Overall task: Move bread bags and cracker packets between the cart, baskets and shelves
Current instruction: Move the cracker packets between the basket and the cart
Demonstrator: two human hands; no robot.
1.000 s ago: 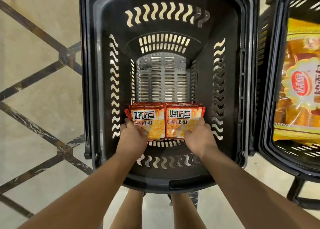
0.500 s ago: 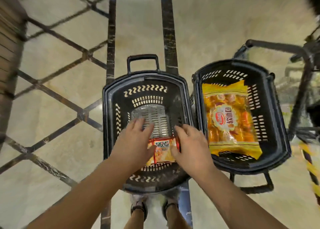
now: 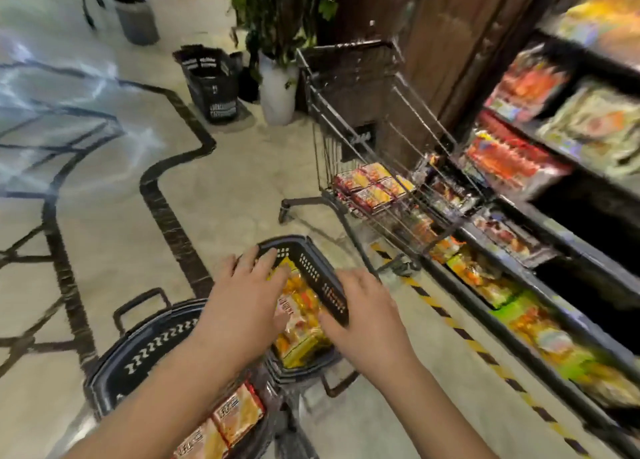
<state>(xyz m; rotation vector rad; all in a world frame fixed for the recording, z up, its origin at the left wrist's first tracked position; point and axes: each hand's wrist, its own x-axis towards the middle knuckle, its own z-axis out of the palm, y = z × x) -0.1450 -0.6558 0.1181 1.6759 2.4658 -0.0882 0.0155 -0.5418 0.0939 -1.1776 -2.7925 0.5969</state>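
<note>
My left hand (image 3: 242, 309) and right hand (image 3: 367, 320), both released with fingers straight, reach over the bread bag (image 3: 304, 337) in the right basket (image 3: 311, 268).

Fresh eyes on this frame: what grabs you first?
The left hand and right hand reach over the floor basket holding a yellow bread bag, bottom centre. Orange cracker packets lie in the second basket at the lower left. To the right, a wire cart with red-and-yellow packets stands beside blurred, stocked shelves.
</note>
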